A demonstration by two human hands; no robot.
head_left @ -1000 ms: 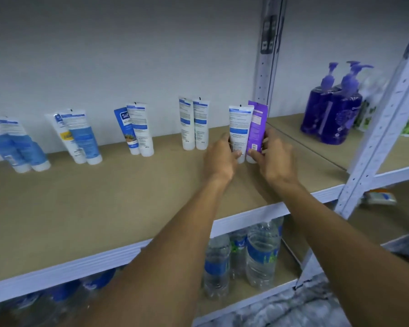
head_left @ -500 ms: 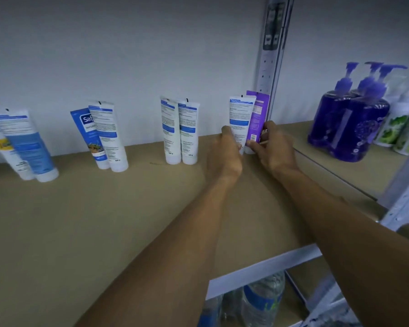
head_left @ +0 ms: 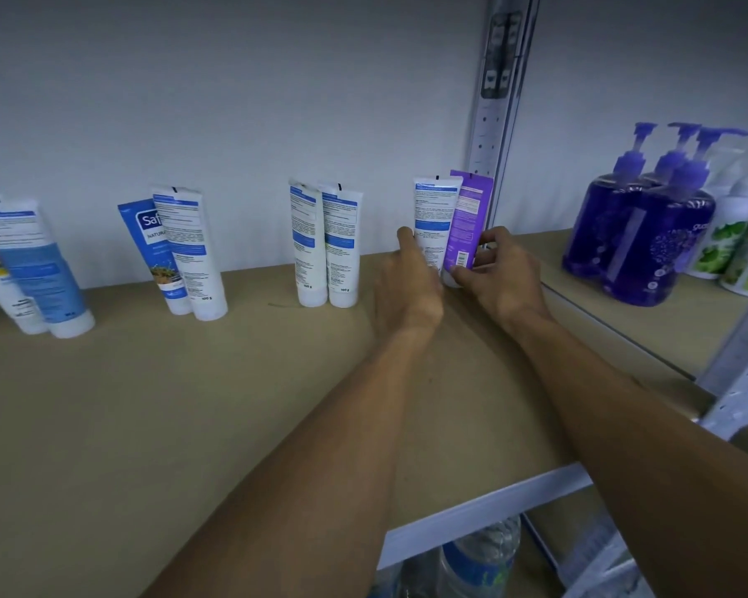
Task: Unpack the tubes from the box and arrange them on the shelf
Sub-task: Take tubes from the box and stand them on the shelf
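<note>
Left grip [head_left: 407,291] holds the white tube [head_left: 433,222], right grip [head_left: 504,274] pinches the purple tube [head_left: 467,217] beside the post [head_left: 491,135]; likely light, squashy, tippy: hold low.

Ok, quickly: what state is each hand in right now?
Left hand: grips the white tube low down.
Right hand: pinches the purple tube near its base.

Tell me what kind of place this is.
Probably a shop or stockroom: a metal-framed shelf with tubes stood in pairs, purple pump bottles in the next bay, and water bottles on the level below.
</note>
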